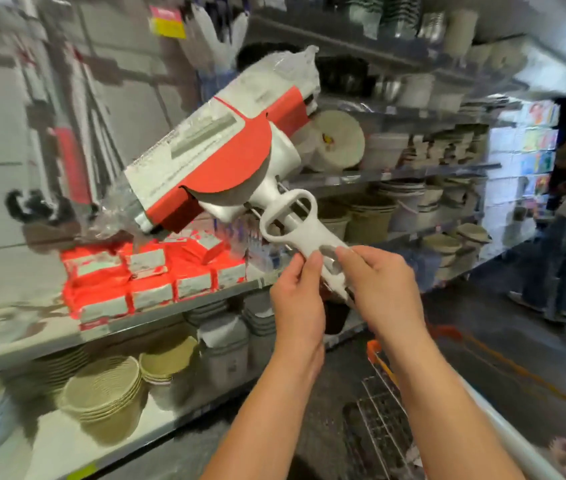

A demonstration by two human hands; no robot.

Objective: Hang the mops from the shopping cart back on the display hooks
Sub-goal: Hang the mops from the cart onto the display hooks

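1. Both hands grip the mop (226,147) on its white squeeze lever. The left hand (297,292) pinches it from the left, and the right hand (382,289) curls its fingers round it from the right.
2. Holding close to the bulky head probably steadies that end. It tilts up and left, towards the long handles (77,116) hanging on the far left wall. The hooks there are too blurred to make out.
3. The mop is in the air, lifted above the shopping cart (378,427) at the near right. Its head is over the shelf (184,303) of red packs (143,275).
4. It looks like a sponge mop. The head is wrapped in crinkled clear plastic with a red and white label, on a white neck with a looped lever and thin metal rods. Its pole is hidden behind the hands.
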